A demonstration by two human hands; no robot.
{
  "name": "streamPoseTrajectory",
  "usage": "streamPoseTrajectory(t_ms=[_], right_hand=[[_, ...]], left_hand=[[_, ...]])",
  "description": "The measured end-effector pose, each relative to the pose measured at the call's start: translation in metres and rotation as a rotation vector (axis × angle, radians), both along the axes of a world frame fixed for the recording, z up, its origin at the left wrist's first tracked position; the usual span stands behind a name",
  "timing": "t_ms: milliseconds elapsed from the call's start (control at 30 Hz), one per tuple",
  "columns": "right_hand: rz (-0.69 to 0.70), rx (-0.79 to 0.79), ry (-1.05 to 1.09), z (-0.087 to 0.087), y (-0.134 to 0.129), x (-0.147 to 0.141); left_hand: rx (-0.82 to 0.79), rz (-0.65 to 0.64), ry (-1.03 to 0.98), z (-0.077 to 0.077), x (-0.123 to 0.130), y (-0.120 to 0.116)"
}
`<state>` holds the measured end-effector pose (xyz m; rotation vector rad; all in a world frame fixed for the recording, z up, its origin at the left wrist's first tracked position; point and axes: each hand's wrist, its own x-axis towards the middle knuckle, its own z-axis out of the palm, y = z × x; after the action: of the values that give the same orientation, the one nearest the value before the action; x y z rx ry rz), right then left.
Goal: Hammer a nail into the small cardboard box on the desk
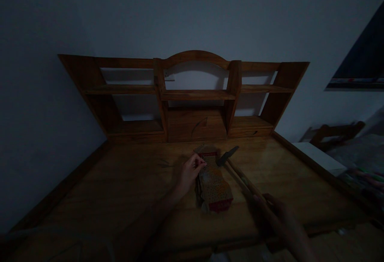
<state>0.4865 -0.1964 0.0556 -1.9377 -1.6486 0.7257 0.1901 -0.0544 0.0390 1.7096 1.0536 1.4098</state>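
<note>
My right hand (277,210) is wrapped round the wooden handle of a hammer (240,174), low on the right of the head view. The hammer's dark metal head is raised beside the far right edge of a worn cardboard piece (214,180). That piece has small marks, an orange patch and dark red strips at both ends, and lies on the wooden desk. My left hand (193,168) is over its upper left part, thumb and forefinger pinched together. Whatever is between those fingertips is too small and dark to name.
A wooden desk (126,190) spreads under the cardboard, with a raised edge on each side. Behind it stands a wooden shelf unit (198,95) against the wall. To the right are a white surface (319,158) and a wooden chair back (337,134). The room is dim.
</note>
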Motion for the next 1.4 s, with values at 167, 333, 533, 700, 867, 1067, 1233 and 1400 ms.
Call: streamPoseTrajectory(t_ms=[167, 333, 533, 700, 867, 1067, 1233, 1400], right_hand=[[-0.065, -0.039, 0.006, -0.006, 0.002, 0.002], [-0.076, -0.04, -0.033, -0.005, 0.0, 0.001], [-0.015, 0.001, 0.014, -0.001, -0.001, 0.0], [-0.033, 0.004, -0.029, 0.0, -0.003, -0.001], [-0.04, 0.031, -0.005, -0.003, -0.007, -0.003], [-0.18, 0.06, -0.162, 0.009, -0.017, -0.014], [-0.222, 0.165, -0.18, 0.025, -0.02, -0.021], [-0.222, 0.389, -0.215, 0.04, -0.029, -0.036]], left_hand=[[-0.003, -0.004, 0.041, 0.001, 0.001, -0.002], [0.022, 0.057, 0.15, 0.011, 0.0, -0.01], [0.003, 0.069, 0.239, 0.016, 0.0, -0.013], [0.007, 0.078, 0.272, 0.01, -0.001, -0.01], [-0.003, 0.069, 0.275, 0.009, -0.003, -0.011], [-0.012, 0.075, 0.306, 0.012, -0.005, -0.013], [-0.047, 0.034, 0.272, 0.014, -0.005, -0.014], [-0.043, 0.041, 0.276, 0.013, -0.004, -0.013]])
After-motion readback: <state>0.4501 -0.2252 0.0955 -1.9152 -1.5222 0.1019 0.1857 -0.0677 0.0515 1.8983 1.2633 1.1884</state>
